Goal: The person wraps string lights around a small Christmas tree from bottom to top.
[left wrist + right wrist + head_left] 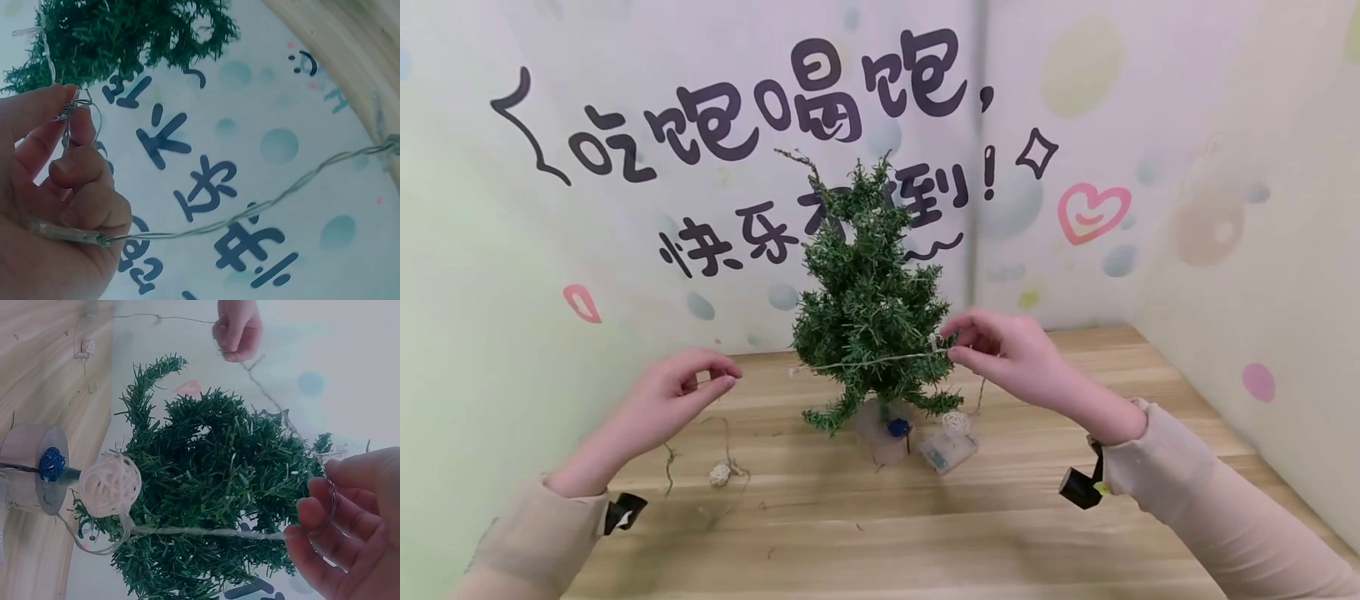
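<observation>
A small green artificial Christmas tree (pixel 872 308) stands upright on a round, pale base (pixel 872 442). A thin twisted string-light wire (pixel 880 361) runs across the front of its lower branches. At the tree's left, my left hand (pixel 662 404) pinches the wire; a small tangle of wire (pixel 75 107) shows at its fingertips in the left wrist view. Close by the right-hand branches, my right hand (pixel 1011 358) pinches the wire between thumb and fingers. From that hand the wire hangs down to a white wicker ball (pixel 110 485).
A clear box (pixel 950 452), perhaps a battery case, lies right of the base. A blue wicker ball (pixel 898 427) is at the base's front. Another white ball (pixel 719 474) with wire lies on the wooden table (pixel 820 533) at left. Printed walls (pixel 1225 167) enclose the table.
</observation>
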Motion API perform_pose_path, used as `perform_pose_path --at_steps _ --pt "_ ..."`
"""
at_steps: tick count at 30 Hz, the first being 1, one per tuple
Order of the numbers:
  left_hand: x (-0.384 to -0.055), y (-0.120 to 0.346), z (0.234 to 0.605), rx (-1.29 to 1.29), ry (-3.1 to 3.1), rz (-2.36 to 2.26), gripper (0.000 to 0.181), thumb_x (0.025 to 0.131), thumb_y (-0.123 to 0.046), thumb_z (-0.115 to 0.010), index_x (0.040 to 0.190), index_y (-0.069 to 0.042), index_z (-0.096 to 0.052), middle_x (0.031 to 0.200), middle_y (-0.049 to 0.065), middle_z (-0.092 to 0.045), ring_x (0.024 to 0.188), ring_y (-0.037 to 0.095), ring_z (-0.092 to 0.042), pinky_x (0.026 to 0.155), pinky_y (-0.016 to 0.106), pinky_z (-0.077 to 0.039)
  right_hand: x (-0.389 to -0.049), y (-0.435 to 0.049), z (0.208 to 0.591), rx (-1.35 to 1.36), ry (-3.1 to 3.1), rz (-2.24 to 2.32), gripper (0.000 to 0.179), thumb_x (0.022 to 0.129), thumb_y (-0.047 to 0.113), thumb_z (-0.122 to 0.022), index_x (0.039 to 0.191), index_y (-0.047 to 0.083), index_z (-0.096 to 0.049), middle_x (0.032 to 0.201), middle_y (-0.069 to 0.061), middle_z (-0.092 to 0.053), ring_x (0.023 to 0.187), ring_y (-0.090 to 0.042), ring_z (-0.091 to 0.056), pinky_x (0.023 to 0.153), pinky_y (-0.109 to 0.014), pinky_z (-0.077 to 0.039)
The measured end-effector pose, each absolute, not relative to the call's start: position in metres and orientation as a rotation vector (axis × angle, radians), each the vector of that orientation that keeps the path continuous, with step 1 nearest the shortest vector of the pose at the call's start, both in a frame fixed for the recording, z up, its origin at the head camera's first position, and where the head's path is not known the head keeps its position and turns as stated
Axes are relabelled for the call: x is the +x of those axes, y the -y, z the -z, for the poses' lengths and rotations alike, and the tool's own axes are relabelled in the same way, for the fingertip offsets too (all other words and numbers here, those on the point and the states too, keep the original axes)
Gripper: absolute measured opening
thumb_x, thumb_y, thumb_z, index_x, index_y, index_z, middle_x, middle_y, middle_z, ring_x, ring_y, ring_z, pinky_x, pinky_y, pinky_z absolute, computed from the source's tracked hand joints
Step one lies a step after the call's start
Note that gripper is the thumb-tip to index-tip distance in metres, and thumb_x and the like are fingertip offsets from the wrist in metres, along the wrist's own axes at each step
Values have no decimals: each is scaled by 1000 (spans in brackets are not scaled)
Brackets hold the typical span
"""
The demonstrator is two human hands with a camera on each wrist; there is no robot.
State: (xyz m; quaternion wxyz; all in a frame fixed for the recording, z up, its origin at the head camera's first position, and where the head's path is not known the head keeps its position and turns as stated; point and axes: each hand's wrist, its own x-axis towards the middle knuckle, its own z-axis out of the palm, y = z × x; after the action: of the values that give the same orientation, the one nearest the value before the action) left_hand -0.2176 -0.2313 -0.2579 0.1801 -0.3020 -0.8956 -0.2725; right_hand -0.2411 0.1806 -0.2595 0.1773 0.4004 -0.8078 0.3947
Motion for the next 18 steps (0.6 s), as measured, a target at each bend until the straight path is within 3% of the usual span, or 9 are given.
perform_pose_path --at_steps 6,12,13,16,18 --pt "-213 241 231 -848 2425 603 16 90 -5 -68 102 -16 -70 78 -10 -59 52 7 -40 47 21 -35 -238 -175 251 1123 2279 -1131 16 89 -1 -67 104 4 -63 81 -5 -67 60 -10 -56 52 -24 -45" --pt "-209 249 202 -813 2362 528 17 90 -5 -68 101 -17 -71 71 -10 -54 52 8 -36 47 23 -30 -233 -167 235 1178 2213 -1052 18 86 -4 -69 101 5 -63 82 3 -65 63 -9 -57 54 -24 -47" --pt "-208 251 199 -809 2357 533 17 89 -5 -68 101 -17 -71 69 -10 -52 51 8 -35 55 22 -33 -233 -165 233 1191 2204 -1041 17 86 -4 -68 101 4 -63 82 4 -65 63 -9 -56 54 -24 -47" --pt "-207 256 190 -808 2332 502 18 87 -2 -70 98 -17 -71 61 -12 -47 50 7 -33 70 30 -27 -233 -159 228 1219 2186 -1026 17 86 -4 -68 100 4 -63 82 5 -64 63 -9 -56 55 -24 -47" --pt "-207 258 185 -815 2320 473 19 86 -1 -71 98 -17 -72 59 -12 -46 48 6 -31 69 28 -27 -232 -156 225 1230 2179 -1033 16 86 -5 -68 100 3 -63 82 5 -64 64 -9 -57 55 -24 -47"
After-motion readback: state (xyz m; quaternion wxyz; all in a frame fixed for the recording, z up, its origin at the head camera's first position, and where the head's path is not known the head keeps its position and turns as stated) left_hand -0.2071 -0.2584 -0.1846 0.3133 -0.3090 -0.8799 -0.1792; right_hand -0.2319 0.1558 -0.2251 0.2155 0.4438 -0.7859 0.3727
